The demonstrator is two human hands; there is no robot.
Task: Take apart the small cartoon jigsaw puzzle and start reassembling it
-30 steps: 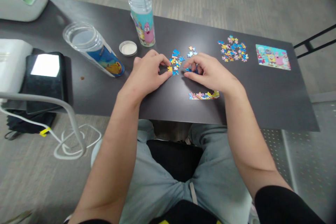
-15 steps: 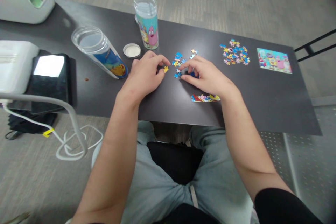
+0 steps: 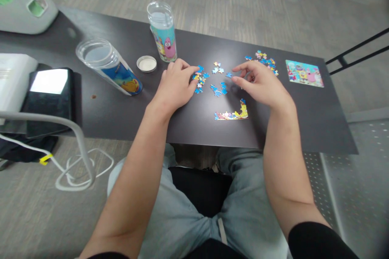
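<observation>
My left hand rests on the table at a cluster of loose jigsaw pieces; thumb and index finger are apart on its left side. My right hand is to the right, thumb and index apart, with a single blue jigsaw piece just off the fingertips. Between the hands lie a few pale and yellow pieces and a small group of blue pieces. Nearer me is a joined L-shaped strip of puzzle. More pieces lie partly hidden behind my right hand.
A picture card lies at the right of the dark table. On the left stand two clear-topped printed canisters, one blue and one turquoise, with a round lid between. A black tablet-like device sits farther left.
My right hand has moved right, off the middle pieces, uncovering blue pieces and the strip's upright end. My left hand has shifted slightly right onto the cluster. The view has shifted too.
</observation>
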